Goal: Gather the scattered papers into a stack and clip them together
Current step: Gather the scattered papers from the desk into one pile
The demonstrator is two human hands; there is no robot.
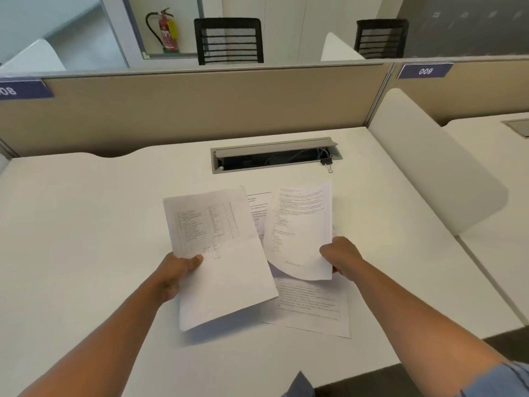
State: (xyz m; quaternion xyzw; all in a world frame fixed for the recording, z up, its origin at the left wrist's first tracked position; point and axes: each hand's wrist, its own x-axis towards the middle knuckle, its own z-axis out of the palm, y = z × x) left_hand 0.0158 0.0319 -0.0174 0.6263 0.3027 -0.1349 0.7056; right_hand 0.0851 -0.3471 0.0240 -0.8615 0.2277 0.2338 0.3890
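My left hand [176,272] pinches a sheet [217,259] and my right hand [342,257] grips a bent page [297,233] — fingers shut tight on both. More papers [313,306] lie on the bench [86,224] below — the clip [327,163] sits far back.

We note the tabletop [86,224] as smooth, matt off-white laminate. Sheets [223,253] are thin matt white paper, printed black, one curling. Cable tray [274,156] at 12 o'clock looks like brushed grey metal. Binder clip [327,162] at 1 o'clock: black body, shiny wire handles. Partition [200,110] looks like matt beige cloth.
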